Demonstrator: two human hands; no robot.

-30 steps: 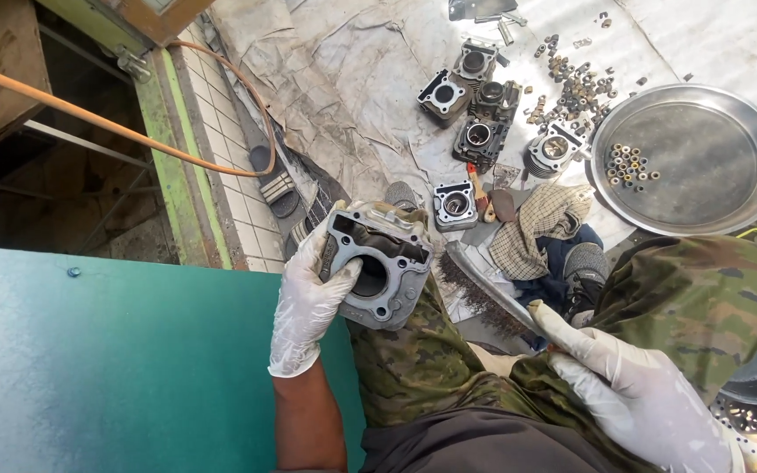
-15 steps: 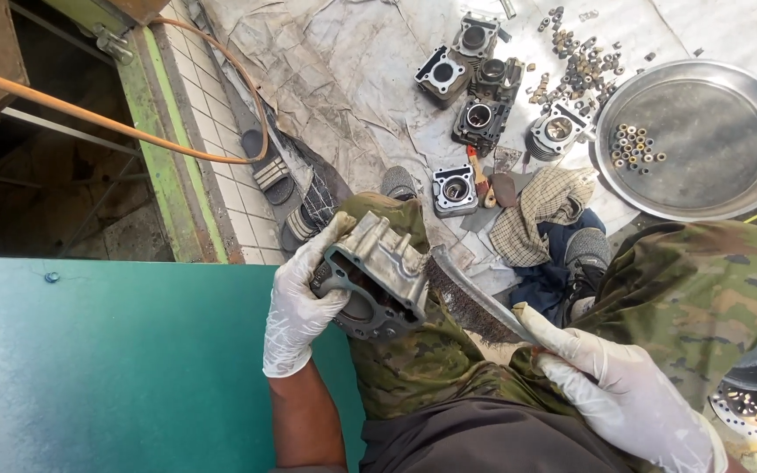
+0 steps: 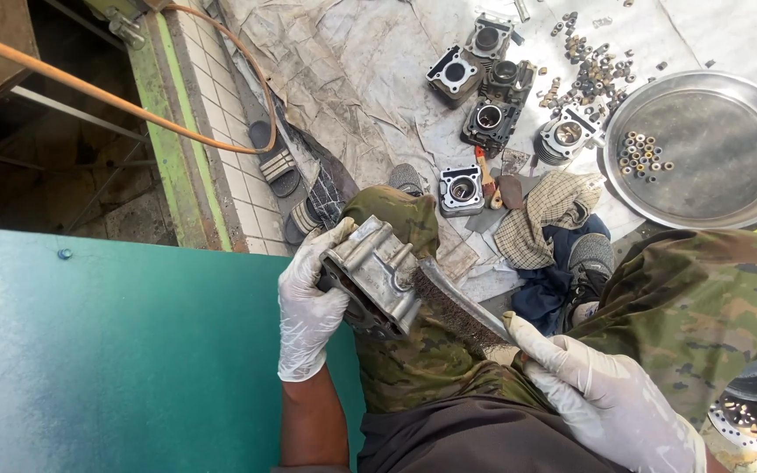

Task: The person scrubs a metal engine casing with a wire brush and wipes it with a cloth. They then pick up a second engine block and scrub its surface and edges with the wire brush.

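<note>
Left hand (image 3: pixel 307 314) fingers clamped around metal engine block (image 3: pixel 373 278) over knee; right hand (image 3: pixel 602 398) fingers closed on wire brush (image 3: pixel 462 312) touching it.

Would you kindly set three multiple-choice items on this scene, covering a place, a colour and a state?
1. Where do the small loose metal rings lie?
A. In the round silver metal tray
B. On the green painted panel
C. On the tiled ledge

2. What colour are the gloves on both hands?
A. Blue
B. White
C. Black

3. How is the grey cast-metal engine cylinder block in the lap held?
A. It lies untouched on the cloth
B. The right hand alone lifts it
C. The left hand grips it while the right hand sets a wire brush against it

Answers:
1 A: the rings sit inside the tray.
2 B: the left hand and right hand both wear white gloves.
3 C: the left hand's grip wraps the cylinder block, and the wire brush touches its side.
</note>
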